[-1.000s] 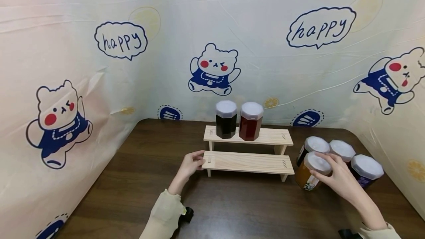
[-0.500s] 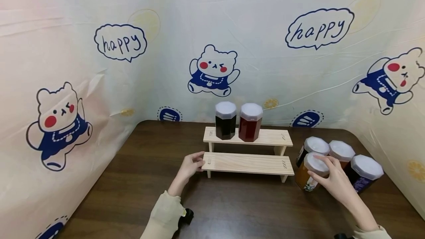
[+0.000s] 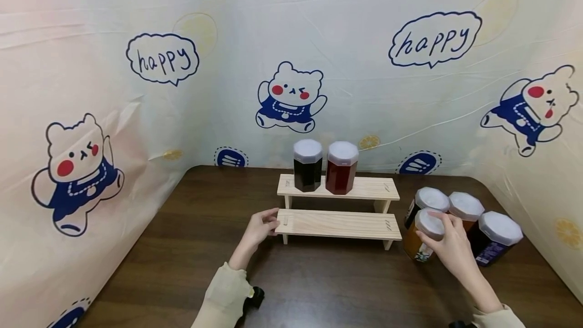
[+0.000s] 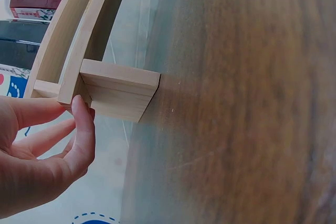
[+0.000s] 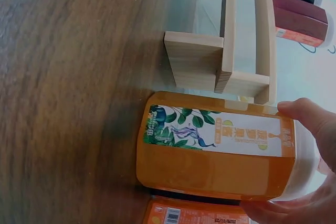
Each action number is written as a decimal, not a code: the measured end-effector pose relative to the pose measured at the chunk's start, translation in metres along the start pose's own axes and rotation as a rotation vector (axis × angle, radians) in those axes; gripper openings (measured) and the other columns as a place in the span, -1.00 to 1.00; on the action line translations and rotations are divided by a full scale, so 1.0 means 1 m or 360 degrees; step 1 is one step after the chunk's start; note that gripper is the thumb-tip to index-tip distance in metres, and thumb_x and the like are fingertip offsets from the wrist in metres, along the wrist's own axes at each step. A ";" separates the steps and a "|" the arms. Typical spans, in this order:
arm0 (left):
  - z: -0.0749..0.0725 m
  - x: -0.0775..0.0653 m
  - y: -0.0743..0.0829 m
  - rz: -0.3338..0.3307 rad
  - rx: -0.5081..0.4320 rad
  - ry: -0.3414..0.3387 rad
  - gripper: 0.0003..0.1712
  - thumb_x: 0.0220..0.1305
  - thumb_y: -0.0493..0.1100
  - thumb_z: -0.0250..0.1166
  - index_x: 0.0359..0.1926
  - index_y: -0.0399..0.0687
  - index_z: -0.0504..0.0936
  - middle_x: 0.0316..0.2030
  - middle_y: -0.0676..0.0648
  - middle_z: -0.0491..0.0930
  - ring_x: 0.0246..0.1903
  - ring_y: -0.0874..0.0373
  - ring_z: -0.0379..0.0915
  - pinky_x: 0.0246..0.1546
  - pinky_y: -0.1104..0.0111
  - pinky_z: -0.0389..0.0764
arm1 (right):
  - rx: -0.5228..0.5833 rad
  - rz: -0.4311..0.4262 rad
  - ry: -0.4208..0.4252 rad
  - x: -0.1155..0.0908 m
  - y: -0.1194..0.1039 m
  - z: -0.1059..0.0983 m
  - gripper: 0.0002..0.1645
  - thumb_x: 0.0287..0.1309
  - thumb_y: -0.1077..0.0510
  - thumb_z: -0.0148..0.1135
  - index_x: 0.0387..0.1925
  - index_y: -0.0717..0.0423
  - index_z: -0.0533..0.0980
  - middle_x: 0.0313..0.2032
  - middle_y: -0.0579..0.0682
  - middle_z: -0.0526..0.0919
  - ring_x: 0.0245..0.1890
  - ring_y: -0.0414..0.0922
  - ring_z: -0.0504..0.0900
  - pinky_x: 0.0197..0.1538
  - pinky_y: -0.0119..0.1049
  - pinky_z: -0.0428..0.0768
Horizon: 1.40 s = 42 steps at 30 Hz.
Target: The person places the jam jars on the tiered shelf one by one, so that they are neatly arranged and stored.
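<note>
A two-tier wooden rack (image 3: pixel 339 224) stands mid-table. My left hand (image 3: pixel 258 228) pinches the left end of its lower board, thumb and finger at the corner in the left wrist view. On the upper tier are a black jar (image 3: pixel 307 177) and a dark red jar (image 3: pixel 340 178), both white-lidded. At the rack's right, my right hand (image 3: pixel 454 249) grips an orange jar (image 3: pixel 413 243) around its white lid. The right wrist view shows that orange jar's label (image 5: pixel 226 135) with green leaves, thumb and fingers on opposite sides near the lid.
Behind and beside the orange jar stand three more white-lidded jars: a dark jar (image 3: pixel 412 211), a reddish-orange jar (image 5: pixel 197 214) and a dark jar with a purple label (image 3: pixel 491 249). A cartoon-printed curtain (image 3: pixel 218 100) encloses the brown table (image 3: pixel 182 247).
My right hand and forearm have shifted slightly left, with the fingers closer around the orange jar's lid. The left hand keeps its hold on the rack.
</note>
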<state>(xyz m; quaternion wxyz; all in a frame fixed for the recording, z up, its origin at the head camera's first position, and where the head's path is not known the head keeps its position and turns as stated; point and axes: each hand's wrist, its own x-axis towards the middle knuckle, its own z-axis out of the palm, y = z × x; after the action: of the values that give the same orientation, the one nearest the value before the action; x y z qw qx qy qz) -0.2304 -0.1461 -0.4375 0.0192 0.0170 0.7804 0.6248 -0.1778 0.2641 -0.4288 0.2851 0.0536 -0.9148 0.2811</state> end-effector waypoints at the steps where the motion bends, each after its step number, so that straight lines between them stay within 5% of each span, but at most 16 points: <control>1: 0.000 -0.002 0.002 0.0003 0.0008 0.0001 -0.56 0.08 -0.52 0.07 0.04 -0.57 0.34 -0.36 -0.34 0.45 -0.52 0.16 0.40 -0.51 0.31 0.58 | -0.0005 0.0005 0.0007 0.000 0.000 0.000 -0.40 -0.32 0.29 0.41 -0.12 0.24 0.38 -0.19 0.42 0.26 -0.22 0.28 0.33 -0.32 0.19 0.35; 10: 0.000 0.008 -0.014 -0.0013 -0.0025 0.0008 -0.56 0.08 -0.49 0.10 0.05 -0.50 0.37 -0.38 -0.25 0.46 -0.54 0.20 0.39 -0.54 0.35 0.57 | 0.0038 0.0107 0.0055 0.000 0.001 0.002 -0.42 -0.32 0.22 0.43 -0.12 0.18 0.44 -0.17 0.36 0.31 -0.22 0.27 0.37 -0.38 0.20 0.36; 24: 0.001 0.013 -0.020 0.0001 0.0012 0.0029 -0.57 0.08 -0.49 0.11 0.04 -0.47 0.39 -0.39 -0.24 0.47 -0.55 0.20 0.40 -0.55 0.35 0.57 | 0.0083 0.0026 0.0296 0.002 0.003 0.006 -0.43 -0.46 0.28 0.47 -0.20 0.17 0.52 -0.28 0.27 0.34 -0.33 0.10 0.36 -0.46 0.05 0.32; 31: 0.002 0.012 -0.021 -0.0008 0.0008 0.0041 -0.57 0.06 -0.50 0.10 0.03 -0.47 0.40 -0.41 -0.22 0.47 -0.58 0.20 0.40 -0.56 0.36 0.57 | 0.0112 -0.0102 0.0434 0.009 0.034 0.015 -0.37 -0.54 0.13 0.52 -0.19 -0.16 0.57 -0.30 0.17 0.35 -0.31 0.01 0.35 -0.49 -0.18 0.30; 42: 0.001 0.011 -0.019 -0.0012 -0.0011 0.0045 -0.56 0.05 -0.51 0.11 0.03 -0.48 0.40 -0.40 -0.26 0.48 -0.56 0.20 0.40 -0.56 0.35 0.57 | 0.0057 -0.0079 0.0217 0.024 -0.024 -0.024 -0.40 -0.44 0.23 0.48 -0.17 0.18 0.52 -0.31 0.27 0.34 -0.35 0.14 0.35 -0.51 -0.07 0.29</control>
<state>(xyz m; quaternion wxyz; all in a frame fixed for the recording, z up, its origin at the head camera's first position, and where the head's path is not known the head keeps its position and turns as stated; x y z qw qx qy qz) -0.2416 -0.1485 -0.4565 0.0107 0.0053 0.7785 0.6276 -0.1803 0.2588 -0.3878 0.3527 0.0620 -0.8865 0.2931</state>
